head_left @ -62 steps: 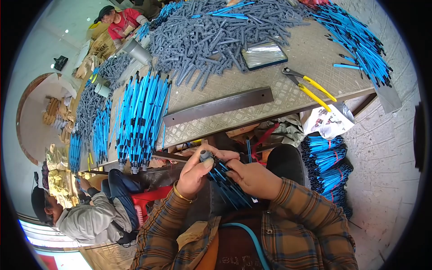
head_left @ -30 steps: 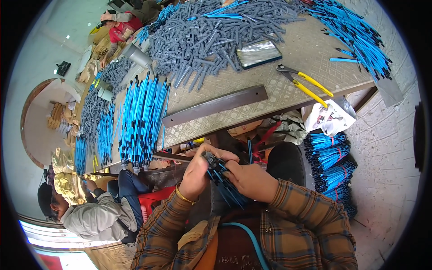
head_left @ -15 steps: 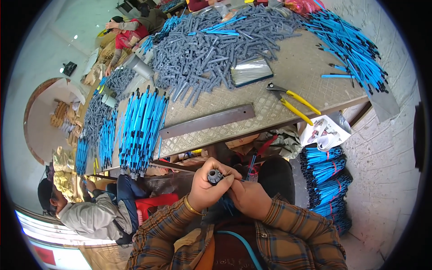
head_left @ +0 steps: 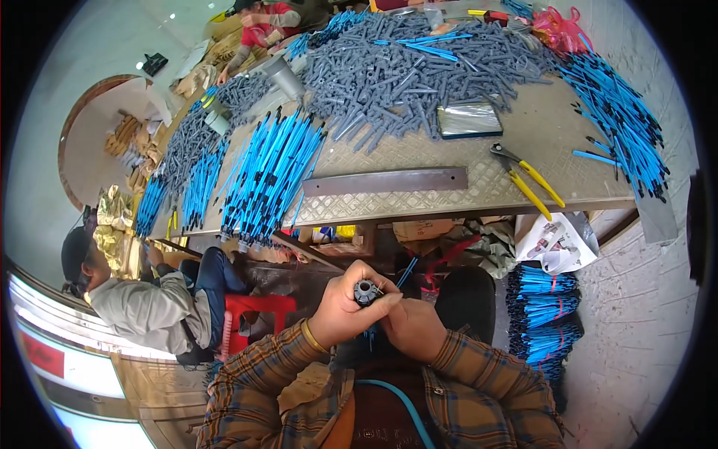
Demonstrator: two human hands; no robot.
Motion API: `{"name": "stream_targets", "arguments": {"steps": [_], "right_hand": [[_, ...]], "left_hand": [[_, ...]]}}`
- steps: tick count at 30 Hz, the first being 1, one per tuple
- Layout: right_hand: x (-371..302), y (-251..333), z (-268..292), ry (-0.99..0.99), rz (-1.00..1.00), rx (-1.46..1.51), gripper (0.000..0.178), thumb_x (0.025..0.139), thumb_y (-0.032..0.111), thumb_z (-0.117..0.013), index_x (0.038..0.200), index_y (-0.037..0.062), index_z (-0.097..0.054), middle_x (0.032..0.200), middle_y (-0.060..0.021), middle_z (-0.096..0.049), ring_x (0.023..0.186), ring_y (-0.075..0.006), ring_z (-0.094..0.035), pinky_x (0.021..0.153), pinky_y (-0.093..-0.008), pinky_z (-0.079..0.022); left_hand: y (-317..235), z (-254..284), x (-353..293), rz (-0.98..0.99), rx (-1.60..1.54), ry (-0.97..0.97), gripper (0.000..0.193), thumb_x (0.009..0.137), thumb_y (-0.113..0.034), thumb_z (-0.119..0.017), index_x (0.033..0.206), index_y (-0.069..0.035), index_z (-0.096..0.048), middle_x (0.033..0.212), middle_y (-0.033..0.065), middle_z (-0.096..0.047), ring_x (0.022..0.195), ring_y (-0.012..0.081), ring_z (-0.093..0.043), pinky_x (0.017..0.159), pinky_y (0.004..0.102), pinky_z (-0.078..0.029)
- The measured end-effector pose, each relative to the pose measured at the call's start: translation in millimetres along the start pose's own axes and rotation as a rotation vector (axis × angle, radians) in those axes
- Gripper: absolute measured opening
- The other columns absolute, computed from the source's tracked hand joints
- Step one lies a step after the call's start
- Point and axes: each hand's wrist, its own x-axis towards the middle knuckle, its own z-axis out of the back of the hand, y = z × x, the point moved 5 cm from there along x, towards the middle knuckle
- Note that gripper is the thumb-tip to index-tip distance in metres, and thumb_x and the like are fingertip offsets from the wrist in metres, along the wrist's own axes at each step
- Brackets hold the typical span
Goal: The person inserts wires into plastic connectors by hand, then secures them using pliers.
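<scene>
Turned end-on since earlier, the round grey hub (head_left: 366,295) looks hollow.

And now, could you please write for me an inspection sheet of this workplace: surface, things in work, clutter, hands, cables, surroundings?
Surface: table, raised pattern on its top.
Things in work: bundle, grey ring end facing up.
Clutter: pile of grey parts, blue sticks at left and right, metal bar, flat box, yellow-handled pliers.
Hands: left hand wraps the bundle's end; right hand is close beside it, fingertips hidden.
Cables: nothing seen.
Surroundings: person in grey jacket at left, person in red farther back, white bag, tied stacks below it.
</scene>
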Motion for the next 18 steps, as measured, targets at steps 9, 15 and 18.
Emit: {"name": "stream_targets", "arguments": {"steps": [9, 15, 18], "right_hand": [[23.0, 17.4, 0.9, 0.134, -0.135, 0.005, 0.016, 0.081, 0.012, -0.057, 0.095, 0.0043, -0.052, 0.074, -0.0127, -0.057, 0.065, -0.0311, -0.058, 0.058, -0.0372, -0.047], [69.3, 37.9, 17.6, 0.118, -0.027, 0.026, 0.026, 0.081, 0.016, -0.061, 0.104, 0.0049, -0.055, 0.088, -0.0109, -0.058, 0.081, -0.0293, -0.056, 0.071, -0.0334, -0.047], [75.5, 30.8, 10.0, 0.155, -0.01, 0.031, 0.023, 0.08, 0.015, -0.062, 0.099, 0.0044, -0.056, 0.091, -0.01, -0.057, 0.084, -0.0279, -0.054, 0.072, -0.0337, -0.046]], "left_hand": [[19.3, 32.2, -10.4, -0.076, -0.115, -0.074, 0.018, 0.078, -0.007, -0.064, 0.084, -0.003, -0.047, 0.074, 0.0078, -0.062, 0.068, 0.0099, -0.06, 0.06, 0.0245, -0.047], [19.3, 46.9, -11.5, -0.13, 0.024, -0.042, 0.022, 0.076, -0.008, -0.065, 0.086, -0.003, -0.047, 0.066, 0.0079, -0.057, 0.061, 0.0102, -0.057, 0.055, 0.0255, -0.045], [20.2, 53.7, -11.3, -0.146, 0.029, -0.014, 0.024, 0.075, -0.01, -0.066, 0.086, -0.004, -0.046, 0.064, 0.0087, -0.055, 0.058, 0.0126, -0.057, 0.053, 0.0268, -0.044]]}}
